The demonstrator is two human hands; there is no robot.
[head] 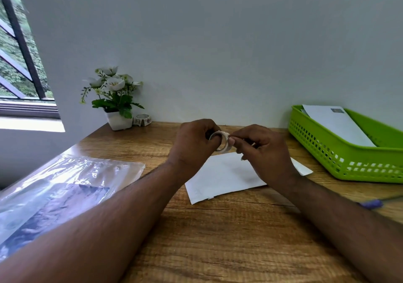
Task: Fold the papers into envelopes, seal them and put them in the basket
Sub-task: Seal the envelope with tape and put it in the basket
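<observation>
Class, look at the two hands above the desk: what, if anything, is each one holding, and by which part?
The left hand holds a roll of stickers by its ring. The right hand pinches the roll's outer edge with its fingers.

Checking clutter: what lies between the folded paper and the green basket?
Bare wooden table separates folded paper from green basket in the head view.

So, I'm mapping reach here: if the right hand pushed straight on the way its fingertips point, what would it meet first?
Most likely the small white tape roll that the left hand holds up; the right hand fingertips already pinch at its edge.
</observation>
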